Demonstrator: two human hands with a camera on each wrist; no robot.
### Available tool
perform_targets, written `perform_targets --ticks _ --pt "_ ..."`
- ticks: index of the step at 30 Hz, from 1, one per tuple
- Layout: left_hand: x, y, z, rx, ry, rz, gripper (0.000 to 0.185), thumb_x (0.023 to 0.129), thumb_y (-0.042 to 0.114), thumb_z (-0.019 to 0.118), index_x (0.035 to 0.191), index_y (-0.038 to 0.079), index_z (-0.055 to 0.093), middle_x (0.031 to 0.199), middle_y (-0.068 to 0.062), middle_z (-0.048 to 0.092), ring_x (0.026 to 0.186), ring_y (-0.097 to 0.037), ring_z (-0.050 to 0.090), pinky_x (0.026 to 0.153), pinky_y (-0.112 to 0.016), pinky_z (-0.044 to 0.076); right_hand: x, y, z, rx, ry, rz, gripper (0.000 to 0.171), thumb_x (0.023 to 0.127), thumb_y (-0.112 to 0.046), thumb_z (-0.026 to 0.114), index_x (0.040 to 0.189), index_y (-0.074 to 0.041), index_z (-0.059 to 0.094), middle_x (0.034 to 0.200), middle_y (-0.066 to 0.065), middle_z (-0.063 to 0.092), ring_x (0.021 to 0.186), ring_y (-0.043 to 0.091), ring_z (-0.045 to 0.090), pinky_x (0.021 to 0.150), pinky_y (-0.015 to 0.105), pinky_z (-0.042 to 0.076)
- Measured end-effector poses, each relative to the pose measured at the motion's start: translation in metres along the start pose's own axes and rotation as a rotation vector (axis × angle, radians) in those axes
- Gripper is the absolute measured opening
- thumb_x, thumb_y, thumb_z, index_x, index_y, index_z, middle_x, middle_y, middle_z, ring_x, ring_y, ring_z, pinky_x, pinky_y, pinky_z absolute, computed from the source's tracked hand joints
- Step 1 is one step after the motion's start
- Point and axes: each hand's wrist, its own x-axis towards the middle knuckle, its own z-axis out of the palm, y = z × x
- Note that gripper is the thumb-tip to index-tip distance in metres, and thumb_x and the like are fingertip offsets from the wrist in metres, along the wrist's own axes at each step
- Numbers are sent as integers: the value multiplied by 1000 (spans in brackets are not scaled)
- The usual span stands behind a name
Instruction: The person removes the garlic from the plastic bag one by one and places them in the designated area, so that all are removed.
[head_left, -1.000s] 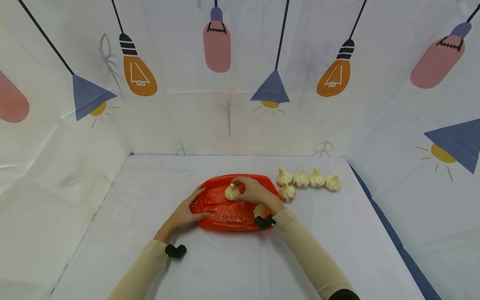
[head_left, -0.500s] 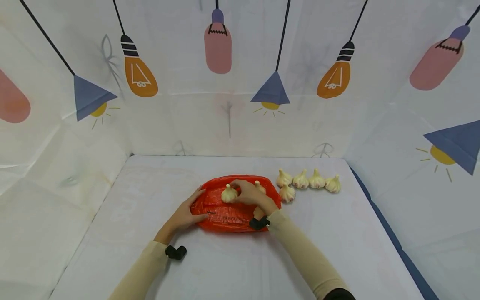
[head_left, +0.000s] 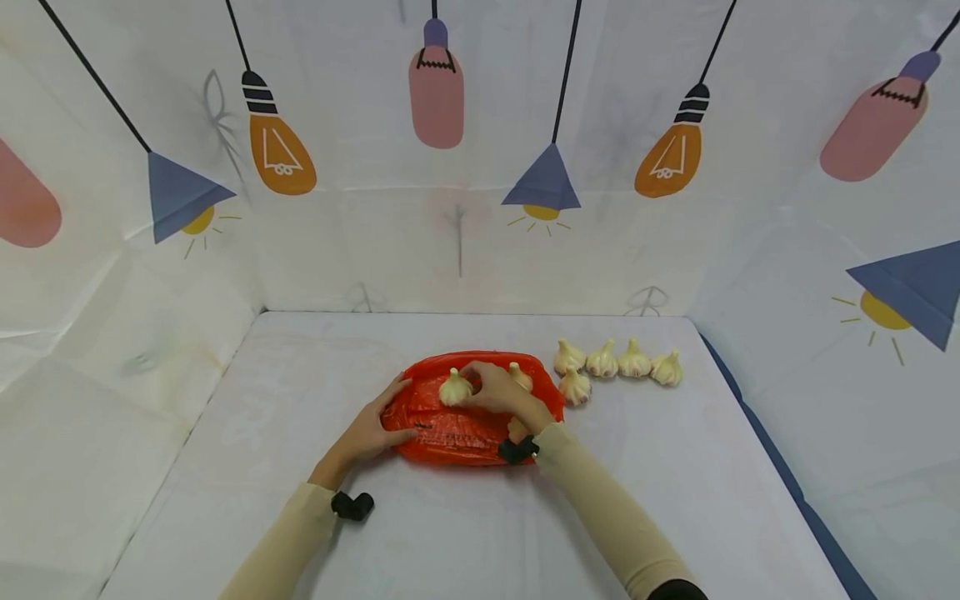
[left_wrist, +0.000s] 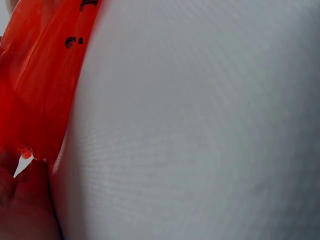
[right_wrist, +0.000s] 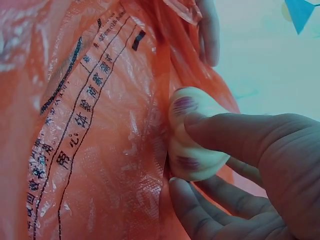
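Note:
In the head view a red plastic bag point(head_left: 457, 433) lies flat on the white table. My right hand point(head_left: 498, 389) pinches a garlic bulb point(head_left: 454, 388) by its side, over the bag's upper left part. The right wrist view shows thumb and fingers on either side of this bulb point(right_wrist: 195, 132), which touches the printed plastic. Another garlic bulb point(head_left: 519, 377) sits on the bag just behind that hand. Near the right wrist a further garlic bulb point(head_left: 517, 429) is partly hidden. My left hand point(head_left: 367, 429) rests along the bag's left edge, fingers and thumb spread.
Several garlic bulbs point(head_left: 633, 360) stand in a row to the right of the bag, with one bulb point(head_left: 574, 387) in front of the row's left end. White cloth walls point(head_left: 480, 250) printed with lamps enclose the table point(head_left: 450, 542).
My right hand has carried its garlic bulb slightly left across the bag. The bulb behind that hand has come into view. My left hand stays in place.

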Motion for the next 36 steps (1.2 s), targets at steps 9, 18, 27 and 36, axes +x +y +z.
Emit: perform_targets --ticks 9,18,27,36 --pt "0 1 1 -3 3 -6 95 83 30 86 162 17 34 173 -6 18 159 -37 13 125 -64 15 0 1 0 -10 10 1 50 92 -32 80 132 -9 62 126 7 67 100 17 61 94 37 56" --pt "1 -1 1 -13 6 -19 94 83 29 86 162 18 34 173 -5 18 160 -37 12 125 -65 14 -1 -3 -2 -10 19 -8 46 94 -29 78 132 -11 62 130 7 66 102 18 62 94 37 55" --pt "1 -1 1 2 5 -10 95 83 31 86 162 17 34 173 -5 17 160 -38 12 124 -66 15 -10 -11 -7 -8 70 5 51 93 -31 78 137 -13 60 137 6 65 115 20 63 102 42 53" --pt "1 -3 2 8 5 -9 94 84 31 86 162 17 34 174 -4 16 160 -37 11 125 -66 13 -29 -21 -23 91 171 -47 50 92 -30 79 134 -14 60 128 3 67 119 21 64 101 42 55"
